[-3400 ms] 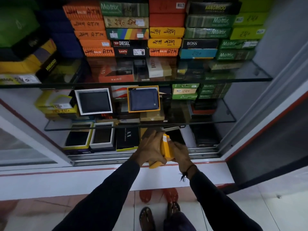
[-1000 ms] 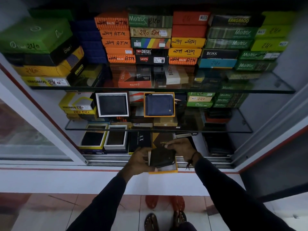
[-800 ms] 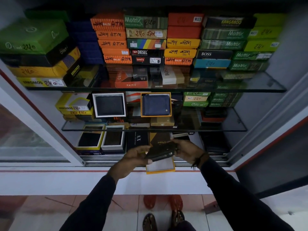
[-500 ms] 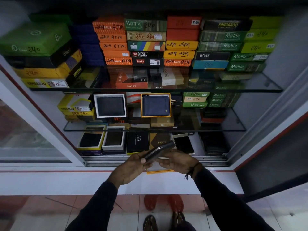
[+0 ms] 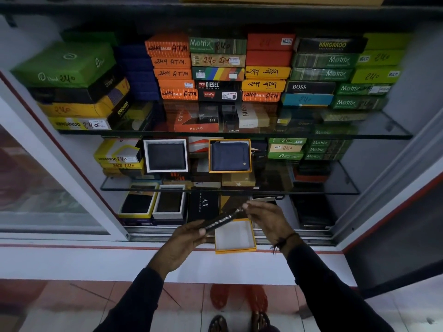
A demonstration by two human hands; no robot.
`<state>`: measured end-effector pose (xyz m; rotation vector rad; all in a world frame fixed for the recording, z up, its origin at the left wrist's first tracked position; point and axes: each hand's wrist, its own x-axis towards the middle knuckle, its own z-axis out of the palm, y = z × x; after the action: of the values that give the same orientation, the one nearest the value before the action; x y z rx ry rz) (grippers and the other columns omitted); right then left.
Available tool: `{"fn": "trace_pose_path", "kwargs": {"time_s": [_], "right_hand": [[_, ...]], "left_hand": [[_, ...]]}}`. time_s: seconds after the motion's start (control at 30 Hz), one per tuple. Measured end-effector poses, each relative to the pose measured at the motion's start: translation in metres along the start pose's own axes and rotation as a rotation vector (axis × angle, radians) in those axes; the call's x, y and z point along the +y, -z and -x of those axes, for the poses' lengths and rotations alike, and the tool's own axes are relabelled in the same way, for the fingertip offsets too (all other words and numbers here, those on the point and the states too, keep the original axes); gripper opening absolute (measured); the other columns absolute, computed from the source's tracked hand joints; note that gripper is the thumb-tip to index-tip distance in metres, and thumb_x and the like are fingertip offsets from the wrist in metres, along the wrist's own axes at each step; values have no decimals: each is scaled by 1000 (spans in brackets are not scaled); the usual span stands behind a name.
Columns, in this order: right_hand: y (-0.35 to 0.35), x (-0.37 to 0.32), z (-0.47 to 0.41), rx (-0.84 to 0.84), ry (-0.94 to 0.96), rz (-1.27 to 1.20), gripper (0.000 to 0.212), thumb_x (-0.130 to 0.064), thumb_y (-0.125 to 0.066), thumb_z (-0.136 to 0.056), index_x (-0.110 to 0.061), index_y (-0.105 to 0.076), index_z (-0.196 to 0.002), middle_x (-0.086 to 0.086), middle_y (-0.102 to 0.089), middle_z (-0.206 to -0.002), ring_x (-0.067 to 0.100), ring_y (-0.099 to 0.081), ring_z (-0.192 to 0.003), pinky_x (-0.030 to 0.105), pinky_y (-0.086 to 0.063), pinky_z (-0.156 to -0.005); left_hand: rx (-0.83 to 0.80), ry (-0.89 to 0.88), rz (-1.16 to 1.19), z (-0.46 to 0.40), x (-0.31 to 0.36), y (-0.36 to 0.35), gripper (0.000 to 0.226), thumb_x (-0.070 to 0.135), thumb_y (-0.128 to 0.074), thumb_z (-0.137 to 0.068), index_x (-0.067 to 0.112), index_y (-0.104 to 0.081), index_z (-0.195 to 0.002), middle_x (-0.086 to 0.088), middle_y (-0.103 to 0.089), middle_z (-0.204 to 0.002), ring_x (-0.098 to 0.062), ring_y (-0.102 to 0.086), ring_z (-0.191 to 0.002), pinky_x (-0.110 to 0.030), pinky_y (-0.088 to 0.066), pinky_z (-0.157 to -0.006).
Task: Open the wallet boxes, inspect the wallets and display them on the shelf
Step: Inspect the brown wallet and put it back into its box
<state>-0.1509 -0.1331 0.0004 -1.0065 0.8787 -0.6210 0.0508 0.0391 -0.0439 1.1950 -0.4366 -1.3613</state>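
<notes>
I hold a dark zip wallet (image 5: 221,219) edge-on above the cabinet's sill. My left hand (image 5: 184,243) grips its lower end; my right hand (image 5: 266,218) pinches its upper end at the zip. Right below it an open orange box (image 5: 235,237) with a white inside lies empty on the sill. On the middle glass shelf (image 5: 318,191) stand a blue wallet in an orange box (image 5: 229,156) and a black wallet in a white box (image 5: 166,156).
Stacked wallet boxes (image 5: 217,68) fill the upper glass shelf (image 5: 374,134). On the bottom level stand two open boxes with dark wallets (image 5: 153,204) and a black AX box (image 5: 203,207). A sliding glass door (image 5: 43,183) stands to the left. My sandalled feet (image 5: 239,319) are below.
The closed orange box was opened and set on the sill. The wallet was lifted out and turned from flat to edge-on between both hands.
</notes>
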Motion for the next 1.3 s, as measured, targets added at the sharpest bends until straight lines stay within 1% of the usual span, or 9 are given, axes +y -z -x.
{"fn": "trace_pose_path", "kwargs": {"time_s": [0.17, 0.43, 0.6, 0.73, 0.87, 0.93, 1.07, 1.2, 1.3], "right_hand": [[-36, 11, 31, -33, 259, 383, 22, -3, -83, -69, 4, -77, -89, 16, -78, -93, 15, -76, -82, 26, -60, -77], [-47, 42, 47, -142, 398, 613, 17, -6, -88, -66, -5, -81, -82, 4, -79, -87, 1, -74, -75, 19, -60, -77], [-6, 5, 38, -45, 349, 448, 20, -9, -84, -69, -1, -78, -87, 16, -79, -91, 26, -76, -86, 35, -61, -81], [29, -15, 22, -5, 205, 263, 33, -9, -82, -73, 7, -74, -100, 26, -75, -100, 46, -68, -97, 51, -57, -86], [25, 4, 13, -90, -76, 19, 39, -16, -72, -83, 9, -67, -113, 28, -67, -119, 45, -59, -120, 47, -48, -103], [13, 16, 19, -144, -167, -72, 37, -28, -83, -69, -3, -76, -96, 19, -73, -100, 37, -67, -104, 47, -56, -92], [0, 33, 35, -223, -287, -326, 62, -24, -101, -8, 0, -75, -59, 15, -70, -55, 24, -71, -48, 28, -56, -42], [13, 38, 21, -118, -335, -172, 61, -57, -73, -75, -12, -71, -117, 16, -73, -116, 32, -67, -110, 47, -55, -98], [23, 31, 22, -162, -353, 28, 46, -45, -67, -87, -12, -69, -119, 11, -71, -120, 29, -65, -108, 42, -50, -99]], "left_hand": [[236, -99, -99, -2, -8, -28, 27, -3, -78, -78, 9, -75, -103, -9, -78, -101, -31, -72, -104, -32, -59, -79], [260, -145, -132, -2, -29, -44, 36, 7, -87, -40, 22, -78, -71, 1, -79, -78, -20, -75, -78, -28, -61, -66], [164, -60, -200, 2, -21, -29, 57, 8, -93, -55, 6, -69, -107, -10, -75, -113, -27, -69, -111, -33, -53, -88], [32, -3, -203, 4, -12, -20, 60, -6, -83, -71, 3, -60, -126, -11, -66, -126, -29, -64, -120, -26, -56, -88], [-154, 38, -88, 6, -7, -39, 71, -9, -78, -71, 5, -54, -135, -10, -62, -136, -27, -65, -120, -31, -57, -92], [-234, 37, -91, 7, -4, -50, 74, -11, -79, -67, 9, -55, -135, -9, -61, -140, -27, -65, -122, -34, -57, -91], [-268, -10, -211, 7, -1, -55, 83, -19, -80, -66, 18, -55, -136, -10, -59, -142, -33, -60, -128, -46, -57, -96], [-90, -53, -282, 12, 7, -37, 91, -15, -87, -61, 29, -53, -133, -13, -60, -133, -33, -64, -120, -45, -59, -92], [-45, -115, -436, 15, 15, -30, 95, -10, -90, -60, 35, -50, -134, -5, -61, -132, -28, -63, -117, -42, -61, -89]]}}
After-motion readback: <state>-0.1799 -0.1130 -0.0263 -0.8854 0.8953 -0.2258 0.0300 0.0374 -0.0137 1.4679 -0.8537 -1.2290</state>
